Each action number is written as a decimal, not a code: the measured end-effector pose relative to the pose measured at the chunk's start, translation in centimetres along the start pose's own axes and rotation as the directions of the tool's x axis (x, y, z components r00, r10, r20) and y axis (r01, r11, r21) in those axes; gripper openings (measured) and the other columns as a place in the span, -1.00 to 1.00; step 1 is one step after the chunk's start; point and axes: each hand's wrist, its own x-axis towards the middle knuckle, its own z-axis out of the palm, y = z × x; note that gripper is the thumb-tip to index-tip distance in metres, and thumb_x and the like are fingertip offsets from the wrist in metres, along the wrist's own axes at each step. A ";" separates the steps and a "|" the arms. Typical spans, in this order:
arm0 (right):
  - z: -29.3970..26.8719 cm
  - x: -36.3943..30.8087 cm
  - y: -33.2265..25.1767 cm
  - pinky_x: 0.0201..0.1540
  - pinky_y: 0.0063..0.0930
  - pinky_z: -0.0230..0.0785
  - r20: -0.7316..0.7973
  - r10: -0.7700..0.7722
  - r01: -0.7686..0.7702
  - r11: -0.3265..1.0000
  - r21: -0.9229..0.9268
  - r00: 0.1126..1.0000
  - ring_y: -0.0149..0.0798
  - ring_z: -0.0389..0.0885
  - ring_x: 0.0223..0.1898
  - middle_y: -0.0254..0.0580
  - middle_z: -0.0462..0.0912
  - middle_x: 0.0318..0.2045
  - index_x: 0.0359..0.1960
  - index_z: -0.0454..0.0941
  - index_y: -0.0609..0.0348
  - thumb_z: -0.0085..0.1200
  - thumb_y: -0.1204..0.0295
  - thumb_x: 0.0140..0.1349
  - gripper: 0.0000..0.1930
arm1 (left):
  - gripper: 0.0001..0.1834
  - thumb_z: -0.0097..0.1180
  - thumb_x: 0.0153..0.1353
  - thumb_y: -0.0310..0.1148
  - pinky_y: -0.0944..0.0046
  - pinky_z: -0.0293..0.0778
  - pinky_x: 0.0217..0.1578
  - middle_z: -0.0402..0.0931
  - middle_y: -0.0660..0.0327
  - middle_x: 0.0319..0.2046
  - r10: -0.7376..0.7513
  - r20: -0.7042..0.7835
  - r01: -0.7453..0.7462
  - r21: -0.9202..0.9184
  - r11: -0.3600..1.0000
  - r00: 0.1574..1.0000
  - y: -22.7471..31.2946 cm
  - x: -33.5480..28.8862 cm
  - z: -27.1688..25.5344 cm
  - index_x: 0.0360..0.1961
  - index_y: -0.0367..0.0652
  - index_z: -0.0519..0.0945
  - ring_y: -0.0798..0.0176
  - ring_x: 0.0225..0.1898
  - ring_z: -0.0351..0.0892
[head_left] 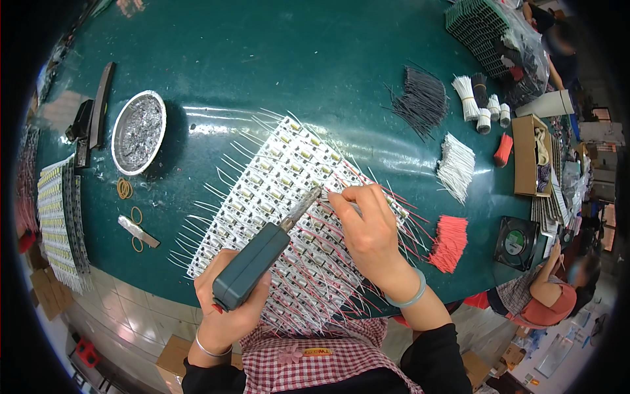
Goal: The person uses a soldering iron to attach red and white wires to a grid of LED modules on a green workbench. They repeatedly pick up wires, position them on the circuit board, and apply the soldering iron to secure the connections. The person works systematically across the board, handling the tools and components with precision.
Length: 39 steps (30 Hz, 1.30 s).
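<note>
My left hand (pixel 230 305) is closed around the dark green body of a soldering gun (pixel 252 266). Its metal tip slants up to the right and meets a large panel of small white circuit boards (pixel 252 207). Beside that tip, my right hand (pixel 371 226) pinches a thin wire (pixel 324 195) against the panel; most of the wire is hidden by the fingers. White wires stick out along the panel's left edge, while red and white ones trail over its right and near parts.
At the left stand a bowl of silvery solder scraps (pixel 139 134), rubber bands (pixel 125 189) and stacked board panels (pixel 59 217). Bundles of black wires (pixel 421 102), white wires (pixel 456 167) and red wires (pixel 449 243) lie to the right, near a small fan (pixel 515 243). Another person sits beyond.
</note>
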 end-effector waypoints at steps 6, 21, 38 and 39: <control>-0.1 0.0 0.0 -0.28 -0.33 0.40 0.005 -0.004 0.004 1.000 -0.002 1.000 -0.10 0.46 -0.25 -0.10 0.48 -0.26 -0.12 0.56 0.37 0.10 0.62 0.00 -0.67 | -0.84 0.33 -0.05 -0.59 0.34 0.41 -0.47 0.53 0.15 -0.49 0.065 0.032 -0.068 0.072 0.995 0.997 -0.1 0.0 -0.3 -0.39 -0.34 0.64 0.29 -0.54 0.50; 0.0 0.0 -0.1 -0.29 -0.33 0.41 -0.008 0.000 -0.001 0.999 -0.034 1.000 -0.13 0.47 -0.26 -0.14 0.50 -0.27 -0.13 0.57 0.34 0.12 0.61 0.00 -0.68 | -0.75 0.30 -0.03 -0.60 0.31 0.49 -0.34 0.60 0.04 -0.36 0.012 -0.034 -0.015 -0.090 0.996 0.999 -0.2 -0.7 -0.6 -0.25 -0.41 0.67 0.20 -0.41 0.59; -0.4 -1.2 -1.8 -0.30 -0.31 0.41 -0.055 -0.001 0.004 0.999 0.048 0.999 -0.09 0.49 -0.26 -0.11 0.53 -0.26 -0.09 0.56 0.34 0.10 0.60 -0.03 -0.62 | -0.68 0.35 -0.05 -0.57 0.33 0.54 -0.26 0.65 0.09 -0.33 -0.081 -0.119 0.071 -0.089 0.993 0.990 -0.4 -2.0 -1.5 -0.20 -0.41 0.67 0.29 -0.35 0.63; -0.3 -1.4 -1.9 -0.29 -0.31 0.41 -0.047 0.005 -0.003 0.999 0.047 0.999 -0.09 0.49 -0.26 -0.11 0.53 -0.25 -0.09 0.56 0.34 0.10 0.60 -0.02 -0.63 | -0.68 0.35 -0.05 -0.57 0.33 0.53 -0.26 0.65 0.08 -0.33 -0.074 -0.107 0.066 -0.075 0.995 0.992 -0.2 -1.9 -1.7 -0.20 -0.41 0.67 0.29 -0.35 0.63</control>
